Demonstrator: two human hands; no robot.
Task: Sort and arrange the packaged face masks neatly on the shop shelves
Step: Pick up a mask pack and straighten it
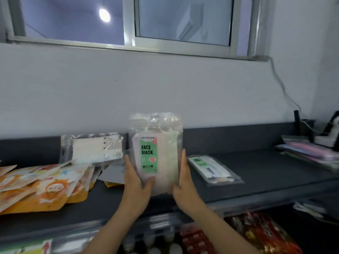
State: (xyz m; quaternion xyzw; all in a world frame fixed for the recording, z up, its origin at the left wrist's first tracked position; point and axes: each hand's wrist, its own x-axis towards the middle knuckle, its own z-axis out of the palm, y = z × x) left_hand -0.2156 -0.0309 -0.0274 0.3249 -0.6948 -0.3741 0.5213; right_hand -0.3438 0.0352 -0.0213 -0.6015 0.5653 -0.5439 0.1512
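I hold a clear pack of face masks (157,143) with a green "FACE MASK" label upright above the dark top shelf (266,173). My left hand (134,182) grips its lower left edge and my right hand (185,180) its lower right edge. A white mask pack (93,148) leans against the wall behind and to the left. Another clear mask pack (212,169) lies flat on the shelf to the right. A heap of orange and white pouches (42,186) covers the shelf's left end.
A stack of pink and grey packs (310,151) sits at the far right, beside a dark device with a cable (302,125). Below the shelf edge are small bottles (156,241) and red packets (256,235). A window (128,21) is above the grey wall.
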